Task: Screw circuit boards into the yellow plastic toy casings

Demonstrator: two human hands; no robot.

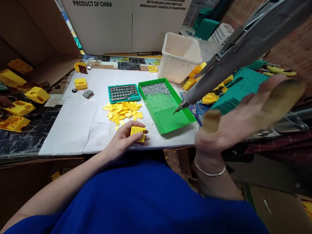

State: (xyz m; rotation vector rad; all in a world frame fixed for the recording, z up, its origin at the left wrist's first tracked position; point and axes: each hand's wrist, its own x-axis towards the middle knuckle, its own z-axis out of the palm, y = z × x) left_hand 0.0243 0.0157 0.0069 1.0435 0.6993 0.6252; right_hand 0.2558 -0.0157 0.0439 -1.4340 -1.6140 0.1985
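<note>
My left hand [124, 138] is closed around a small yellow plastic housing [136, 131], resting at the front edge of the white work surface. My right hand [234, 125] is raised on the right, blurred by motion, with thumb and fingers spread apart and nothing seen between them. Tan covers sit on its fingertips. Beside it hangs a grey power screwdriver [209, 78], slanting down with its bit over a green perforated tray [168, 128]. Small silver screws [157, 88] lie heaped at the tray's far end.
A pile of flat yellow plastic pieces [122, 111] lies before a teal tray of round metal cells [123, 93]. A white plastic bin [180, 58] stands behind. Yellow housings [37, 95] sit at left, others [81, 84] further back. Teal trays [240, 87] are stacked at right.
</note>
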